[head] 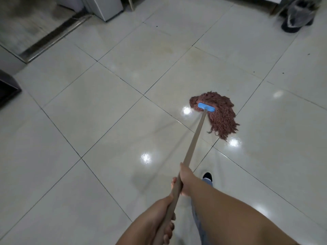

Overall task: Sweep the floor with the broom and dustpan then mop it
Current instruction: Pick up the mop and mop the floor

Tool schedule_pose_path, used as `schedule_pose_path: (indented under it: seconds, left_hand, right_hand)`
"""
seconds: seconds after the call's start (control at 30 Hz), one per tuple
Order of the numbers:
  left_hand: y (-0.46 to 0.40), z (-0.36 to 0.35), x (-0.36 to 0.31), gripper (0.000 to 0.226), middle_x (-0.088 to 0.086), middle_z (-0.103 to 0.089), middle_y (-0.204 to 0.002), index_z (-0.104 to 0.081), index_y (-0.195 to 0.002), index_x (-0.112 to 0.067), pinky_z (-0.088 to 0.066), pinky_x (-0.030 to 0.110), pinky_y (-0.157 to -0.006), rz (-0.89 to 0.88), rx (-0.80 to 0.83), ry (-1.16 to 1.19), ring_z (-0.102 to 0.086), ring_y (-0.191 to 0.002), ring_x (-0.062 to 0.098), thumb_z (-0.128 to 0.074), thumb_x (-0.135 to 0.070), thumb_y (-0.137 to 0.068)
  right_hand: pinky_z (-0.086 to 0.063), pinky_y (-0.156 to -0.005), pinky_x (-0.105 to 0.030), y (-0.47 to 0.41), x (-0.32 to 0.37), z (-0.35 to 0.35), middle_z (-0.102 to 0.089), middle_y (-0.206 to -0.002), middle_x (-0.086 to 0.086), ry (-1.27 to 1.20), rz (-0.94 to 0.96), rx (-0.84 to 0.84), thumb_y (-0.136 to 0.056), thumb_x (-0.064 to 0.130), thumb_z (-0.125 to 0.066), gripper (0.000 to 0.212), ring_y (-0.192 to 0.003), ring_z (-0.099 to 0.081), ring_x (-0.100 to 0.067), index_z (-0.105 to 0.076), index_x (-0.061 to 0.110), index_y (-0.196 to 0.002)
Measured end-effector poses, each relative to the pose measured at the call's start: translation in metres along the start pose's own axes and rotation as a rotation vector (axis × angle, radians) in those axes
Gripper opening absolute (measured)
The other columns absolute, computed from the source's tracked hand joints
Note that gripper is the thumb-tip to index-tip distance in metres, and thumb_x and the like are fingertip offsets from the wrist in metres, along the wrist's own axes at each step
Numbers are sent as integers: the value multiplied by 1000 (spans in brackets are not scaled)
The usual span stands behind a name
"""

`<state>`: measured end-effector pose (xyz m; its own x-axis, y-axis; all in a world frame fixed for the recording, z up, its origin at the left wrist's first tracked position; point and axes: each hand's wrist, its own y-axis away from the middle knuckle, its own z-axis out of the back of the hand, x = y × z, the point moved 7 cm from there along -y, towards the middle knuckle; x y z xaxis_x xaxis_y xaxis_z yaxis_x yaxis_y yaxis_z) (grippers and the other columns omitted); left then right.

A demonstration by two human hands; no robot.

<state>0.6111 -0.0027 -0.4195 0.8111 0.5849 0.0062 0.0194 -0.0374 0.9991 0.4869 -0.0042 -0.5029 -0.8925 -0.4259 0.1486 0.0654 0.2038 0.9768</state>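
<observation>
A mop with a reddish-brown string head (218, 114) and a blue clamp (206, 107) lies on the glossy tiled floor (109, 112), right of centre. Its wooden handle (194, 138) slants down toward me. My right hand (184, 181) grips the handle higher up, fingers wrapped round it. My left hand (164, 221) grips the handle lower down, close to my body. The strings fan out to the right and toward me. No broom or dustpan shows clearly.
A metal door threshold (53, 36) crosses the upper left, with a white appliance (106, 7) behind it. A dark object (7, 89) juts in at the left edge. A grey bundle on a dark base (297, 16) stands upper right. My shoe (207, 176) sits below the handle.
</observation>
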Motion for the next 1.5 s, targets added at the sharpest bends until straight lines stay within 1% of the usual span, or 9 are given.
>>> schedule_pose_path:
  seconds: [0.17,0.5,0.57,0.7,0.83,0.97,1.2,1.37,1.5]
  left_hand:
    - [16,-14,-129,85,4,-44,-45,-44,-72,-9,-30,15,-34,1,-10,-28,-37,-30,15,-50,-91,-50]
    - [-5,23,-348,64,3,-41,-44,-47,-54,-13,-27,12,-33,-74,10,-46,-34,-30,13,-39,-68,-85]
    - [-7,33,-396,65,2,-39,-45,-45,-50,-14,-26,10,-33,-75,16,-45,-32,-28,11,-37,-67,-86]
    - [-7,48,-489,64,1,-41,-42,-45,-62,-11,-27,9,-32,-61,36,-53,-35,-27,10,-40,-71,-83]
    - [-4,43,-576,65,1,-41,-36,-43,-62,-9,-27,7,-31,-55,41,-70,-34,-23,10,-38,-68,-86]
    - [-5,12,-668,74,0,-37,-34,-46,-41,-12,-25,5,-32,-68,115,-94,-31,-21,10,-35,-70,-85]
    - [-19,-15,-833,65,-1,-37,-33,-43,-68,-8,-25,5,-32,-84,34,-208,-30,-22,8,-31,-69,-87]
    - [-17,-25,-925,66,-3,-35,-33,-43,-70,-8,-25,4,-32,-93,35,-232,-29,-20,5,-24,-69,-89]
    - [-20,-13,-952,67,-4,-34,-32,-44,-70,-8,-26,4,-32,-76,55,-264,-29,-20,5,-26,-70,-88]
  right_hand:
    - [-41,-46,-25,-15,125,-10,-42,-54,-9,-25,-16,-18,-96,48,-38,36,-41,-41,-19,-42,13,-105]
    - [-37,-41,-22,-59,326,-72,-39,-56,-7,-46,-23,-61,-100,42,-28,32,-44,-37,-16,-38,12,-104]
    - [-38,-43,-24,-67,370,-85,-40,-58,-7,-60,-13,-71,-99,44,-30,33,-46,-38,-17,-38,12,-108]
    - [-43,-46,-33,-76,455,-113,-39,-75,-10,-70,129,-111,-101,35,-33,24,-53,-43,-22,-32,17,-116]
    - [-51,-42,-26,-79,518,-121,-41,-82,-13,-159,203,-106,-103,30,-26,17,-56,-50,-24,-31,14,-106]
    - [-40,-37,-17,-100,614,-107,-40,-73,-9,-116,284,-182,-102,25,-21,15,-49,-41,-17,-32,18,-110]
    - [-44,-45,-22,-138,775,-95,-41,-81,-5,-92,247,-199,-103,29,-21,33,-53,-46,-14,-27,18,-134]
    - [-42,-46,-20,-147,865,-102,-42,-79,-1,-29,242,-228,-103,30,-24,36,-53,-49,-11,-26,20,-137]
    - [-41,-40,-17,-154,891,-114,-41,-81,1,-4,222,-252,-103,31,-24,37,-53,-51,-9,-25,22,-139]
